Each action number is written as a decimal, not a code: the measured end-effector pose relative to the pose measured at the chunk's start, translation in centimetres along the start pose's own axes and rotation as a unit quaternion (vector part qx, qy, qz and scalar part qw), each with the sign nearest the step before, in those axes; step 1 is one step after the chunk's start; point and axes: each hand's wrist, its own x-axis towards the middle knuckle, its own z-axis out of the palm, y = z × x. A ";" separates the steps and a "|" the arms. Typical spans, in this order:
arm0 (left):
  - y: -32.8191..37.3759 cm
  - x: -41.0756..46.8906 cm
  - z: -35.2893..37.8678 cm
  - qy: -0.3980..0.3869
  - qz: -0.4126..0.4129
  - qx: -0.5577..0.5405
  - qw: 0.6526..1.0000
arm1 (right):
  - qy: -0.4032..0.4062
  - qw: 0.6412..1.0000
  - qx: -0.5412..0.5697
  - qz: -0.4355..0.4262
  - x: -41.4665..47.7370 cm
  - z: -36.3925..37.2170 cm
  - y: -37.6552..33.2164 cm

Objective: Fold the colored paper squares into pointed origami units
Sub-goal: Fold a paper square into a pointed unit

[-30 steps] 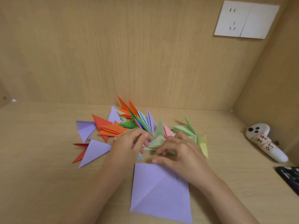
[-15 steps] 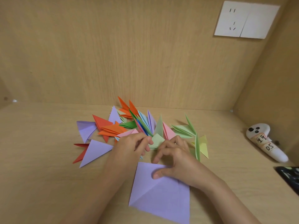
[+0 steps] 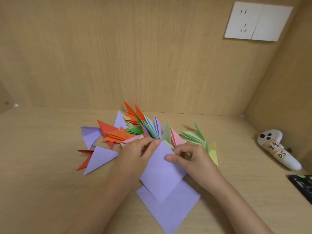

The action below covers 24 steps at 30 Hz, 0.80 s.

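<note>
A lilac paper square [image 3: 162, 173] is lifted off the desk, tilted up with its far corner near the pile. My left hand [image 3: 135, 156] pinches its top left edge, and my right hand [image 3: 189, 157] pinches its right edge with the thumb on top. Beneath it a second lilac sheet [image 3: 170, 210] lies flat near the front edge. Behind my hands sits a pile of folded pointed units [image 3: 148, 129] in orange, green, blue, pink and lilac. Separate lilac units [image 3: 99, 157] and a red one [image 3: 86, 162] lie to the left.
The wooden desk [image 3: 42, 166] is boxed in by a back wall and a right side wall. A white controller [image 3: 276, 149] lies at the right, a black object [image 3: 302, 184] at the right edge. A white wall socket [image 3: 256, 21] is high on the back wall.
Both hands left the green unit at the pile and took the top lilac sheet, lifting it off the sheet beneath.
</note>
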 end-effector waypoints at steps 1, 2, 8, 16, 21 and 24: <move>0.4 0.0 0.0 0.000 -0.020 -0.049 0.999 | 0.002 0.999 0.033 0.000 0.0 0.0 -0.1; 0.7 -0.1 -0.1 0.006 -0.041 -0.104 0.994 | 0.006 0.998 0.057 0.001 0.0 -0.1 -0.1; 0.8 -0.1 -0.3 -0.004 -0.092 -0.162 0.982 | 0.048 0.988 0.145 0.015 0.0 -0.4 -0.2; 0.3 0.3 -0.9 0.037 -0.093 -0.145 0.984 | 0.129 0.980 0.053 -0.142 0.1 -0.4 -0.6; 0.3 0.5 -0.9 0.068 -0.095 -0.186 0.976 | 0.075 0.973 -0.034 -0.216 -0.2 -0.2 0.0; 0.3 0.5 -1.0 0.082 -0.089 -0.190 0.974 | 0.025 0.970 -0.117 -0.212 -0.2 0.0 0.2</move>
